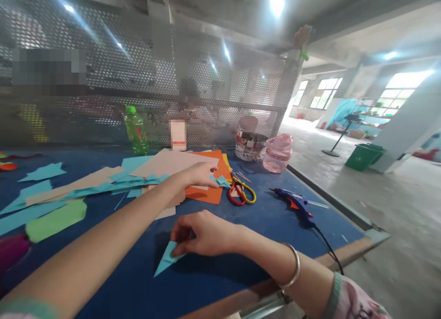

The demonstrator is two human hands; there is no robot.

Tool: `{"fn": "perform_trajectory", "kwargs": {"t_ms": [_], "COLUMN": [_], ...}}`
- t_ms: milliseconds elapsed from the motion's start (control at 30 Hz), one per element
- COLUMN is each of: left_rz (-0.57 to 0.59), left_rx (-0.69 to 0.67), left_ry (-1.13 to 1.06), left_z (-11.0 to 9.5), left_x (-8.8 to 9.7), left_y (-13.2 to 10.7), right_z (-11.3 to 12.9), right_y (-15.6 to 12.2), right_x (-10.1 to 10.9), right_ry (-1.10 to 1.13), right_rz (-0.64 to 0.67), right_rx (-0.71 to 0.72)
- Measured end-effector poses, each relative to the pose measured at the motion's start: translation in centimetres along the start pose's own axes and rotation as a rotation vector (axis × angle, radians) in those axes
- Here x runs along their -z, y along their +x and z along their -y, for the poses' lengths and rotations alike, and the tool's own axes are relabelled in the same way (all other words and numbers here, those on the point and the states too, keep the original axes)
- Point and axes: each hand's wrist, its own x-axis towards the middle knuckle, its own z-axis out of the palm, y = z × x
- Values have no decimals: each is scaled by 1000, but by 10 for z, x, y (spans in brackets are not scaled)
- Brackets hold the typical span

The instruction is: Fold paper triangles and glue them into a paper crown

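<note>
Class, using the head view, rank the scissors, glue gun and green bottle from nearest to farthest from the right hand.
From the right hand:
1. Scissors, ahead, beside the orange paper.
2. Glue gun, farther right, near the table's edge.
3. Green bottle, far left, at the table's back edge.

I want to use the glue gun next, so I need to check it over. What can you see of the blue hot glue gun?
The blue hot glue gun lies on its side on the dark blue tabletop, its glossy plastic-looking body set off by an orange trigger. Its tip points away from the table's near edge. A black cord leaves the grip's base and runs toward that edge. No hand touches it.
</note>
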Motion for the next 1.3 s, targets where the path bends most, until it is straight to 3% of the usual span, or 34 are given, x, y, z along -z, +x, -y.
{"fn": "perform_trajectory", "kwargs": {"t_ms": [167, 333, 400, 500, 633, 700, 833, 900, 1000, 1300], "left_rz": [107, 96, 47, -26, -49, -30, 14, 33, 69, 72], "left_rx": [28, 22, 12, -10, -64, -69, -129, -156, -200, -233], "left_ry": [25, 70, 99, 157, 198, 215, 192, 163, 130, 108], "left_z": [-1, -10, -17, -29, -42, -46, -49, -51, -53, -52], "left_x": [-11, -7, -1, 7, 12, 11, 10, 10, 13, 20], "left_y": [25, 13, 2, -21, -52, -61, -65, -64, -64, -69], "right_z": [2, 1, 4, 16, 29, 23, -10, -26, -41, -63], "right_y": [-4, -5, -7, -26, -86, -124, -192, -211, -219, -207], "right_x": [30, 40, 40, 43, 63, 77, 106, 114, 118, 120], "right_ry": [45, -88, -153, -304, -405, -467, -569, -547, -442, 0], "right_rz": [49, 214, 213, 83, -140, -337, -698, -744, -745, -836], "right_rx": [-1, -83, -84, -80, -232, -396, -977, -1091, -1115, -1065]}}
